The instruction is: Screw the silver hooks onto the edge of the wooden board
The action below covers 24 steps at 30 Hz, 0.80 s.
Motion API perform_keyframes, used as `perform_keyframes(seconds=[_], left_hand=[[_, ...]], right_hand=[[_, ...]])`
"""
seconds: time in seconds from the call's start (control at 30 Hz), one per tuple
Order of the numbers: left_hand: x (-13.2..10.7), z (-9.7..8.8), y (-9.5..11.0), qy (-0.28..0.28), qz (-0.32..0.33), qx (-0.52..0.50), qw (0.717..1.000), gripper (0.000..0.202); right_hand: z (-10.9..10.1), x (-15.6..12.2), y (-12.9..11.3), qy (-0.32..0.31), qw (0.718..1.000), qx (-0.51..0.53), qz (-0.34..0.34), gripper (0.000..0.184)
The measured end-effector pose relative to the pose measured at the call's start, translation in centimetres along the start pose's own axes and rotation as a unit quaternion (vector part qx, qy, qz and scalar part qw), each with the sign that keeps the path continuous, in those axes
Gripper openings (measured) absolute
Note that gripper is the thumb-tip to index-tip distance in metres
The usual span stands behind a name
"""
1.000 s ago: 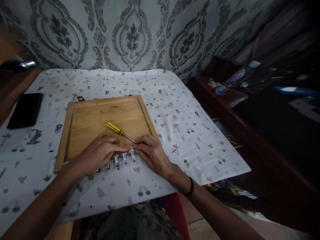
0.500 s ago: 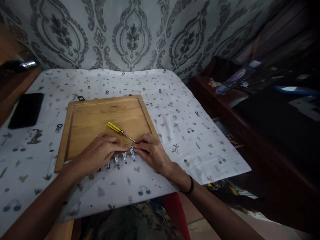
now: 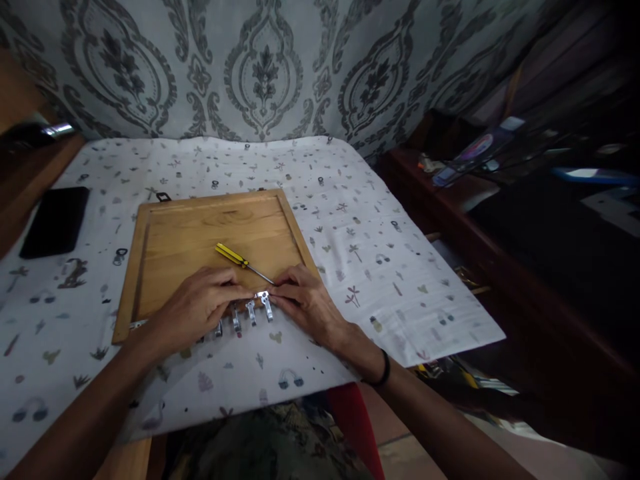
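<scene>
A shallow wooden tray (image 3: 165,220) lies on a patterned white cloth (image 3: 350,220). A row of small metal hooks (image 3: 250,312) sticks out from its near edge. My left hand (image 3: 197,308) rests on that edge, fingers curled over the left part of the hook row. My right hand (image 3: 305,301) pinches the metal piece at the right end of the row, fingertips together. A yellow-handled screwdriver (image 3: 240,262) lies on the tray just beyond both hands, untouched.
A black phone (image 3: 56,221) lies on the cloth at the far left. A patterned curtain (image 3: 260,67) hangs behind the table. Dark wooden furniture with clutter (image 3: 500,173) stands to the right. The cloth's near edge hangs over the table.
Both hands stay on the hook row; the view has shifted slightly. The right fingertips have closed a little more on the rightmost metal piece.
</scene>
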<state>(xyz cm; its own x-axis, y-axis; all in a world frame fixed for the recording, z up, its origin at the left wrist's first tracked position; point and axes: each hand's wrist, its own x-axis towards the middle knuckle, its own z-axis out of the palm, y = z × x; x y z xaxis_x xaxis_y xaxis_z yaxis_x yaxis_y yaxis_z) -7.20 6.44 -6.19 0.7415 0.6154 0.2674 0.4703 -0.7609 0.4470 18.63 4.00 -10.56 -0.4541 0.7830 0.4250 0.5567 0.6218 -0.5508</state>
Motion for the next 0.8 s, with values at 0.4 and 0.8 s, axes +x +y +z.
perform_keyframes(seconds=[0.4, 0.8], left_hand=[[0.17, 0.51, -0.04, -0.018, 0.016, 0.043, 0.999, 0.038], [0.11, 0.57, -0.21, -0.049, 0.021, 0.072, 0.996, 0.036]], right_hand=[[-0.30, 0.33, -0.01, -0.006, 1.000, -0.002, -0.015, 0.021], [-0.44, 0.57, 0.22, -0.028, 0.999, -0.007, -0.018, 0.020]])
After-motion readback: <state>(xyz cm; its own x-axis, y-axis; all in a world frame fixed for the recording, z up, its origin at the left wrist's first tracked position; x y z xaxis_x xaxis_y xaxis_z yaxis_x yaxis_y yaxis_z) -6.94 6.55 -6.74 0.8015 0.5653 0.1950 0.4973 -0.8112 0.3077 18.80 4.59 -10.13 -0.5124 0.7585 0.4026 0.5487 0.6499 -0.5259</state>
